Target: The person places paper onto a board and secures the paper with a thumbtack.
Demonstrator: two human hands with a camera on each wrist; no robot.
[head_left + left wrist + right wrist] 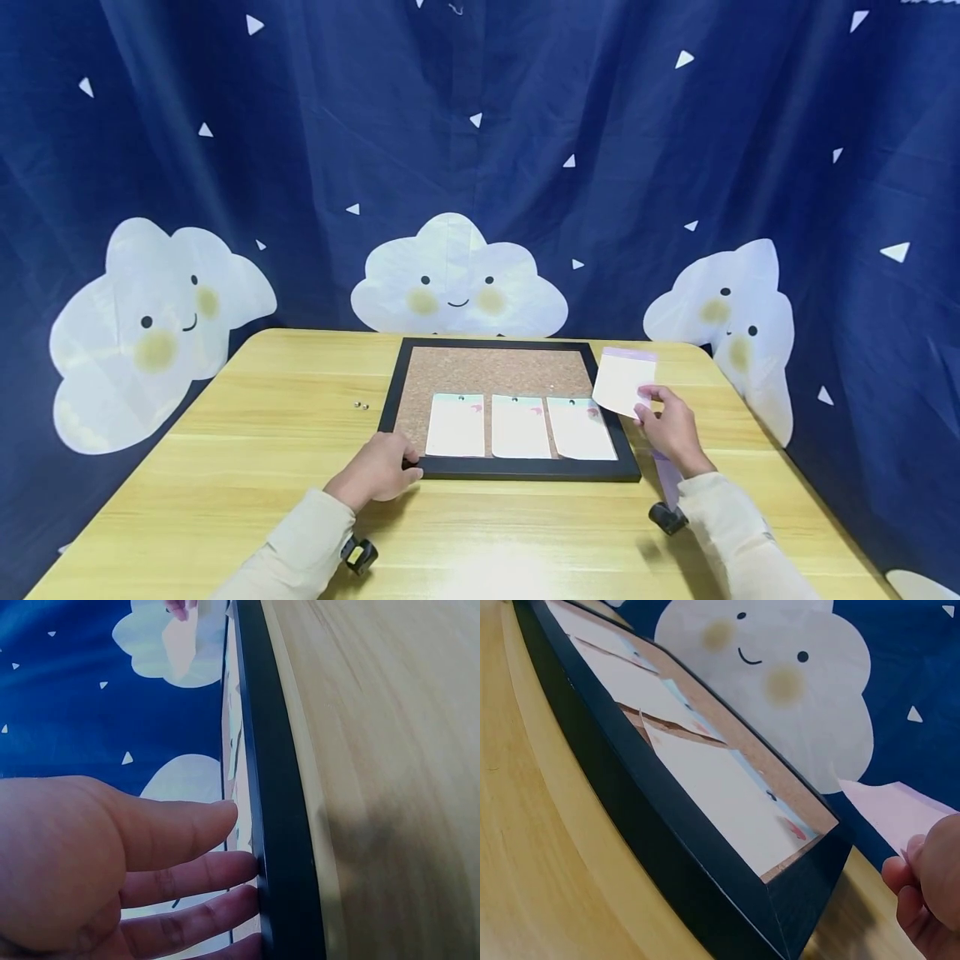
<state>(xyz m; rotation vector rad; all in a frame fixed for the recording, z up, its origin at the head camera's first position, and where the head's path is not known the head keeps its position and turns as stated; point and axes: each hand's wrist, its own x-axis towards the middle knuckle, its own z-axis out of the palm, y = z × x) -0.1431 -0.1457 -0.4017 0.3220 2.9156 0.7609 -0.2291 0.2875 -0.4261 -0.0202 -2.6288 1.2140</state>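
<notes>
A black-framed cork board (487, 367) lies on the table. Along its lower half, side by side, are a left note sheet (456, 427), a middle one (521, 429) and a right one (582, 430), each with a dark pin at its top. My left hand (377, 468) rests at the frame's near left corner, fingers extended against the black edge (274, 787) in the left wrist view. Thumb and fingers of my right hand (670, 425) pinch a note sheet with a purple top band (624, 382), raised at the board's right side.
Small shiny pins (361, 405) lie on the table (300, 375) left of the board. A purple strip (667, 477) shows partly beneath my right forearm. A blue curtain with clouds (457, 275) hangs behind the table and along its sides.
</notes>
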